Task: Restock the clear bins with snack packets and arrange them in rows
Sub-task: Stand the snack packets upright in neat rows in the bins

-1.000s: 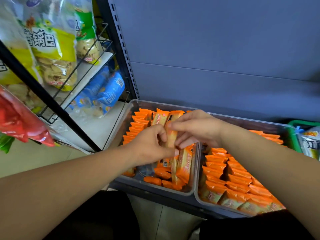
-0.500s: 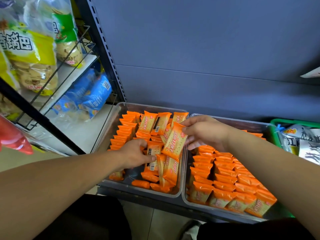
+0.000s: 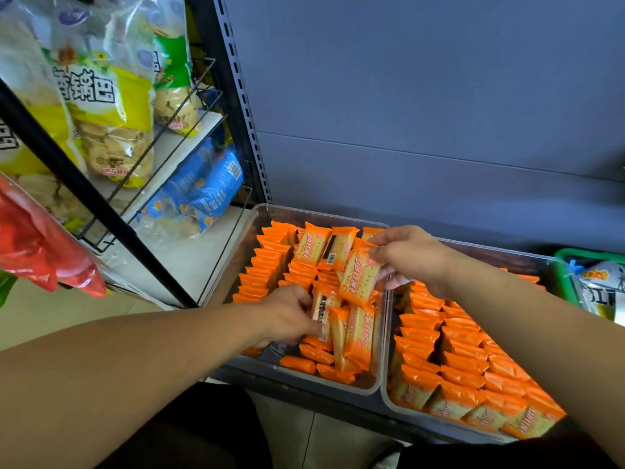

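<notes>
Right hand (image 3: 409, 257) pinches orange foil cracker packet (image 3: 359, 278) by far end, long axis slanting down toward left hand (image 3: 287, 316) gripping upright packets (image 3: 321, 301) in clear plastic bin (image 3: 260, 214)

A shop: slotted shelving (image 3: 236, 96), bagged snacks (image 3: 111, 130), packet-filled clear bins (image 3: 287, 211).
</notes>
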